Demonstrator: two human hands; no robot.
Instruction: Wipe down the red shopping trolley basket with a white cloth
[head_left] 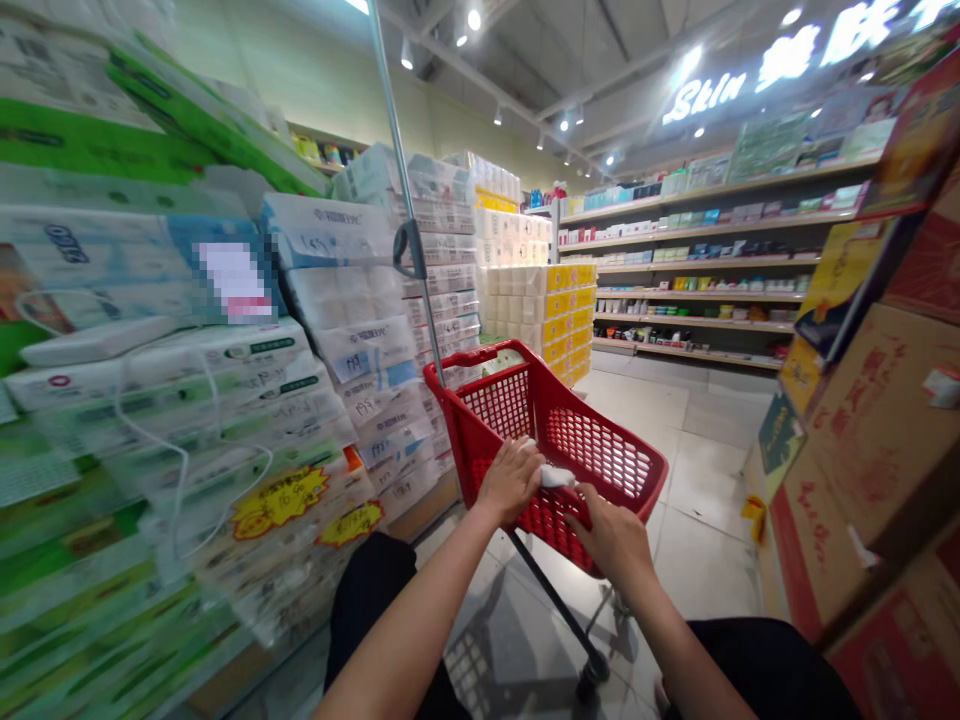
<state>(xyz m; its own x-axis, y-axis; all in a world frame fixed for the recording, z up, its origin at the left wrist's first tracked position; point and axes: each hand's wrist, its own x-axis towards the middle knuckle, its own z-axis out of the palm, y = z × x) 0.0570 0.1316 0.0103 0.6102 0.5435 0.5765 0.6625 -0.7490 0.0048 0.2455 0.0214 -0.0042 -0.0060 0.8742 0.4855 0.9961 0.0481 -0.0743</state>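
We see our left hand [511,480] and right hand [611,535] meeting on the near rim of the red shopping basket [600,450]. A small white cloth [555,477] lies between them, at three o'clock from the left fingers, which curl onto it; the right fingers bend on the rim.
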